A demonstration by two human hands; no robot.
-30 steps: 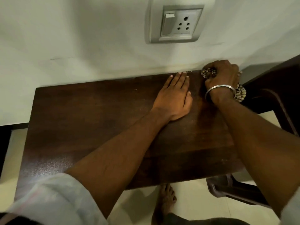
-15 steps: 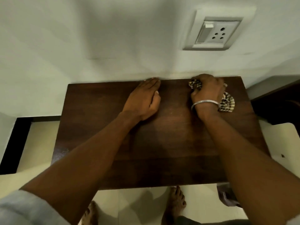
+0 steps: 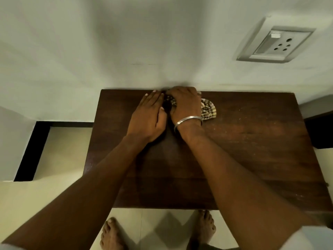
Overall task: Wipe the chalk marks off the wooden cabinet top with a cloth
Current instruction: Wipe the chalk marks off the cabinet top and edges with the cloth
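While the left hand (image 3: 148, 116) lies flat, the right hand (image 3: 186, 103) clutches the cloth (image 3: 209, 110).

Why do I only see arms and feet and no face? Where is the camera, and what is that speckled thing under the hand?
The camera sits on the person's head and looks down, so you see what they see: their own arms and bare feet. There is no machine here, just two hands. The brown board is the wooden cabinet top, pushed against a white wall with a wall socket. The right hand, with a silver bangle on its wrist, grips a patterned cloth near the back edge. The left hand lies flat on the wood beside it, holding nothing. Faint pale specks show on the wood to the right of the cloth.
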